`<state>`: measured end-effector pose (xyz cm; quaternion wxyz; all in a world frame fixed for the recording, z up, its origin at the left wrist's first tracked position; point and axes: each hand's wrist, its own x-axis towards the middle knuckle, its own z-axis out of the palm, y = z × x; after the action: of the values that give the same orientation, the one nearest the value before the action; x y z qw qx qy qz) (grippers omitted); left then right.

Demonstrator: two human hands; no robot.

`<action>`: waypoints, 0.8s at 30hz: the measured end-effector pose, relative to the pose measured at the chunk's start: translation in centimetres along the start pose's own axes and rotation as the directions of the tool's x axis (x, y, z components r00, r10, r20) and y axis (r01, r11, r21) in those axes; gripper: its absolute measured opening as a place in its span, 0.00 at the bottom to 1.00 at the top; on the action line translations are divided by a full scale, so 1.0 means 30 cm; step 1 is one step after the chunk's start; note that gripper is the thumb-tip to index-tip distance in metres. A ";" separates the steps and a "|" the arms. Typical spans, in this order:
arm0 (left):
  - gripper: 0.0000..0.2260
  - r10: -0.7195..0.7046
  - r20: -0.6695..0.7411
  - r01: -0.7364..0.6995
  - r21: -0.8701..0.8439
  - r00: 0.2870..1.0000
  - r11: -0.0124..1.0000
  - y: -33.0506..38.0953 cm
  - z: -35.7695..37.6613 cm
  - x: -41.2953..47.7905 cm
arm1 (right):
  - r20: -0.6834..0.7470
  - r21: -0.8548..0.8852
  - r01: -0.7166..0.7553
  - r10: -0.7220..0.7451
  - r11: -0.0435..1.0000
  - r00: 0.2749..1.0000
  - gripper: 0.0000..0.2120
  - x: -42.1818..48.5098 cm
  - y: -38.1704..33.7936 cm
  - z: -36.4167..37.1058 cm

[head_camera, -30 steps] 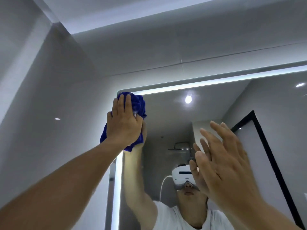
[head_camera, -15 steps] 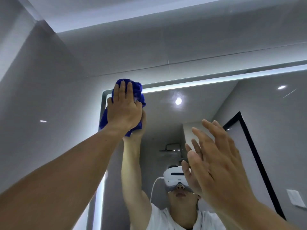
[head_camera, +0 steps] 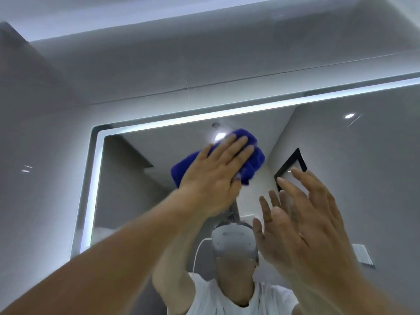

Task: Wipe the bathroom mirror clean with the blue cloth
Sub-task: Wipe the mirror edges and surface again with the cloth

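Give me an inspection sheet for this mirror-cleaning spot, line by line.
Surface: mirror, upright on the wall, lit strip along its top and left edges.
Job's things: blue cloth, bunched, pressed on the glass near the top.
Clutter: nothing seen.
Hands: left hand flat on the cloth, fingers straight; right hand open, fingers spread, before the glass; contact unclear.
Cables: white cable in the reflection, below the headset.
Surroundings: grey wall, reflected ceiling spotlight, reflected wall switch.

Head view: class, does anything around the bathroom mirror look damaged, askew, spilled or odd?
Nothing stands out. The left hand presses the bunched blue cloth against the light-edged rectangular mirror; the right hand is raised, open.
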<state>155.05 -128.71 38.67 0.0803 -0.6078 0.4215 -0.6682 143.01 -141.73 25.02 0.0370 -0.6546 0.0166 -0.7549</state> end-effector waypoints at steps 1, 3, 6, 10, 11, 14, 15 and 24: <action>0.28 0.050 -0.004 -0.050 0.011 0.999 0.999 0.052 0.013 -0.070 | 0.008 -0.001 -0.010 0.010 1.000 1.000 0.24 -0.011 0.011 -0.007; 0.31 0.150 0.000 -0.149 0.032 0.989 0.988 0.140 0.043 -0.228 | 0.018 0.008 -0.024 0.024 1.000 1.000 0.24 -0.031 0.025 -0.008; 0.33 0.348 0.060 -0.352 0.103 0.936 0.930 0.185 0.075 -0.436 | 0.039 0.022 -0.061 0.061 0.998 0.997 0.26 -0.049 0.024 -0.003; 0.33 0.347 0.100 -0.351 0.023 0.933 0.936 0.082 0.041 -0.442 | 0.020 0.002 -0.020 0.020 1.000 1.000 0.25 -0.045 0.018 -0.009; 0.32 0.286 0.080 -0.287 0.011 0.955 0.958 0.044 0.028 -0.402 | 0.000 0.011 -0.009 0.009 1.000 1.000 0.24 -0.037 0.017 -0.018; 0.28 -0.026 0.024 0.027 -0.040 0.999 0.999 -0.087 -0.012 -0.208 | -0.056 0.032 0.014 -0.013 0.999 0.998 0.24 -0.014 0.017 -0.050; 0.28 -0.157 0.002 0.157 -0.072 0.988 0.985 -0.122 -0.024 -0.124 | -0.061 0.030 0.022 -0.020 0.999 0.998 0.24 -0.010 0.017 -0.057; 0.26 -0.318 -0.046 0.311 -0.117 0.947 0.943 0.080 -0.017 0.271 | 0.002 -0.003 -0.025 0.025 1.000 1.000 0.26 -0.029 0.037 -0.124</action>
<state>151.60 -135.02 43.19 -0.0740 -0.6488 0.3569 -0.6680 139.49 -142.86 23.54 0.0455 -0.6552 0.0262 -0.7536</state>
